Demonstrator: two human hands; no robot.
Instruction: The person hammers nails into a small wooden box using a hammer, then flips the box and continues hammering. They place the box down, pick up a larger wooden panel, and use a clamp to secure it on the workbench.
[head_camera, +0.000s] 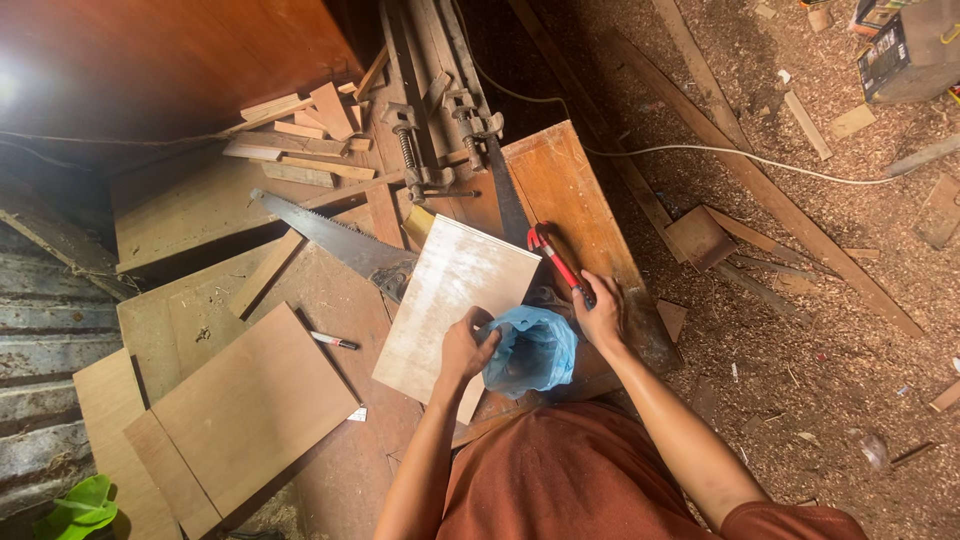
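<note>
Your left hand (466, 347) grips the rim of a blue plastic bag (532, 350), which sits on the desk (560, 180) between your two hands. Your right hand (602, 312), at 2 o'clock from the bag, is closed on a red-handled tool (556, 262). A pale board (450, 295) lies at 10 o'clock, touching the bag; beyond it, at 10 o'clock, a handsaw (335, 240). A marker (334, 341) lies at 9 o'clock.

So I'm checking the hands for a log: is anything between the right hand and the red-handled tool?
Nothing visible. The right hand already rests on the near end of the red-handled tool, on the wooden bench. The left hand grips the blue plastic bag beside the pale board.
</note>
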